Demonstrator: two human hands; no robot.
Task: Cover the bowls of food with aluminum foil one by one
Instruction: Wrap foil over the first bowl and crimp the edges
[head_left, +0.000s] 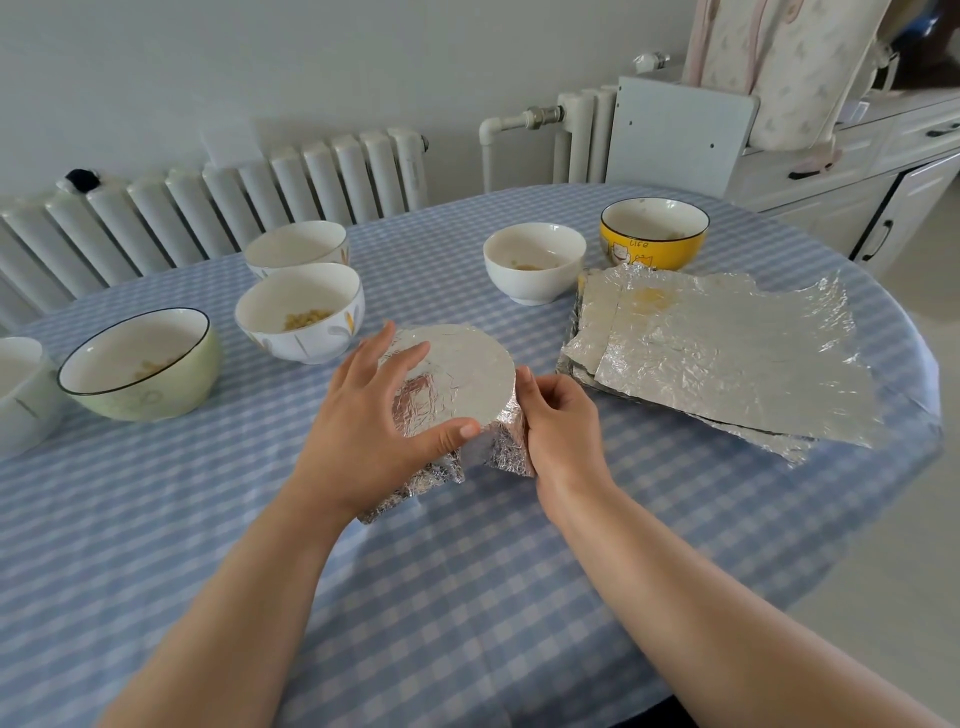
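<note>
Blue-checked cloth covers our oval table (467, 597), white radiators behind. Directly ahead sits the foil-covered bowl (457, 374), its crinkled sheet drawn flat over the round rim. Our left hand (374, 421) spreads over top and near side, fingers loosely open; our right hand (558, 415) curls against the right flank, pressing the skirt in. Loose foil tails (near-left) hang nearest the left. Spare foil sheets (727, 358) lie right.
</note>
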